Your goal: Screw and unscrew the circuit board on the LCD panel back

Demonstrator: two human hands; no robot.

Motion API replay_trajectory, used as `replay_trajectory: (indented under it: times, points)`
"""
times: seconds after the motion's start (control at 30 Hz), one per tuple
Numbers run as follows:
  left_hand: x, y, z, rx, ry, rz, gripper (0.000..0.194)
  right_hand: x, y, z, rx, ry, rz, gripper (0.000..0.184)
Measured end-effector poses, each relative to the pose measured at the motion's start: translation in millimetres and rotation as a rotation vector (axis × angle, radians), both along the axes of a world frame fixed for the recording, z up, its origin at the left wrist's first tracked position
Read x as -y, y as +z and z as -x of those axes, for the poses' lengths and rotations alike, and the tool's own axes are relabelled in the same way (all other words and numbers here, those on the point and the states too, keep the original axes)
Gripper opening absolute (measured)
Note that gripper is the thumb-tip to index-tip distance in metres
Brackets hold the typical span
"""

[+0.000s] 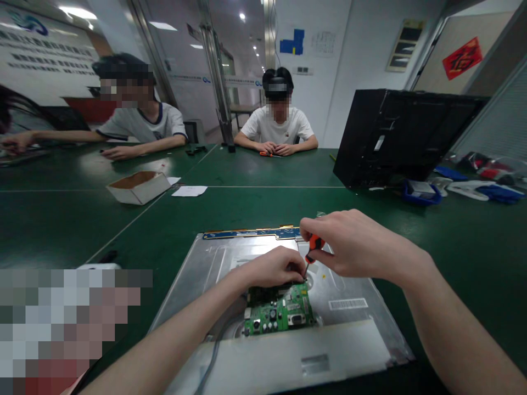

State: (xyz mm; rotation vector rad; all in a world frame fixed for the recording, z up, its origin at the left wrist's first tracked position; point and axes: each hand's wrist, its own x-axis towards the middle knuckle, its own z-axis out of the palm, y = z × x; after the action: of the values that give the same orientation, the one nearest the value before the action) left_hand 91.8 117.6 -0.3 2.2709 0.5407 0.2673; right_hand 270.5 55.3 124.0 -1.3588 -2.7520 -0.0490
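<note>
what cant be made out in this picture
Head view: screwdriver, handle partly hidden by the right hand.
Head view: circuit board, far edge partly behind left hand.
Head view: grey cable, cut off by bottom edge.
Head view: barcode label, print too small to read.

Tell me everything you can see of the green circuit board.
The green circuit board lies roughly flat on the silvery metal panel, components facing up. Small pale-topped round parts and a wide metallic-looking connector sit along its near edge. The left hand covers some of its far side; contact is unclear. The orange-and-black screwdriver in the right hand points down at its far right corner; whether the tip touches it, I can't tell.
</note>
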Motion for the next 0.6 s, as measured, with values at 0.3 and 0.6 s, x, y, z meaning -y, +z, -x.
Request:
replay_trajectory:
  times: [0.3, 0.6]
  points:
    - [-0.8, -0.3, 0.3, -0.005, 0.005, 0.001, 0.008, 0.0, 1.1, 0.2, 0.034, -0.022, 0.004, 0.009]
    - [-0.1, 1.8, 0.3, -0.009, 0.007, 0.012, 0.008, -1.8, -0.5, 1.9, 0.032, -0.049, -0.037, 0.012]
